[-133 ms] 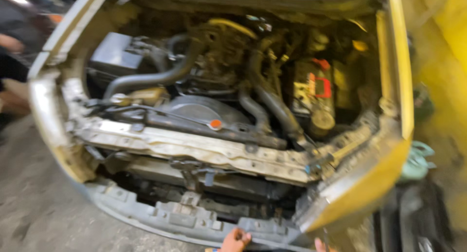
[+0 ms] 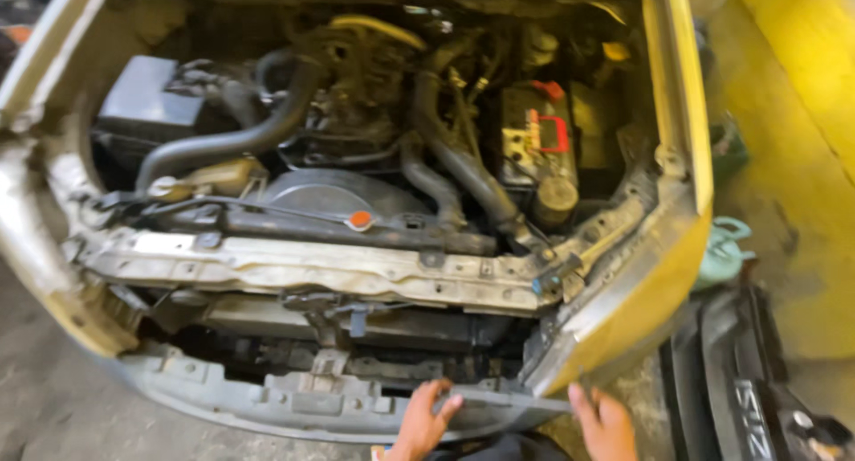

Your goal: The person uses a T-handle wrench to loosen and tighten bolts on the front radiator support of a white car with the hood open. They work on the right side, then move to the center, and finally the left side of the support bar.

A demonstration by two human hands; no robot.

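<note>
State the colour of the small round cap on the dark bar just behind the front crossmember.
The round cap is orange-red, seen best in the head view.

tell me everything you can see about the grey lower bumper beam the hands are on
The grey bumper beam runs across the bottom front of the yellow car, below the pale crossmember. It looks like dull, dusty metal or plastic with raised ribs and notches along its top edge, and curves up at its left end. The left hand grips its upper edge; the right hand sits by its right end, contact unclear.
</note>
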